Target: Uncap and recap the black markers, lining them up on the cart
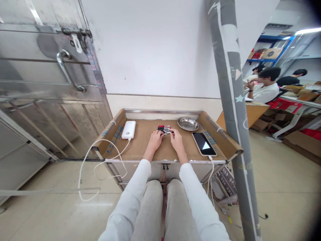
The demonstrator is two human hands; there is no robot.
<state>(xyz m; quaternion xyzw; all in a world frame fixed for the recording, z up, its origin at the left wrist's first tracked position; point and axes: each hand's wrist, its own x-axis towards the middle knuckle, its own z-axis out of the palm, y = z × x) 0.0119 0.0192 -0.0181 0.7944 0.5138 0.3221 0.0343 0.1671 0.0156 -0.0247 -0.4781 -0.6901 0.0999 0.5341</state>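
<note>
The person's knees (154, 197) were close to a small table (170, 161) with brown card (142, 134) on top. A phone (202, 142) lay near the right front edge. The left hand (155, 139) and right hand (177, 139) were close, with a little gap between them. Their fingertips seemed to touch the two ends of the nearest small stick, but it was too tiny to tell if they pinched it. The red and black sticks (164, 127) lay side by side mid-table, by the fingertips. They looked round, so a bump from a finger could have made one roll away. Their long way ran left to right, and which end was the front could not be seen. A loopy white wire (79, 182) hung off the left side, and a tug on it could have pulled the white box (128, 130) down. A shiny bowl (188, 124) sat farther back, to the right. Past that stood a white wall (155, 50), and far right sat some people (265, 92).
</note>
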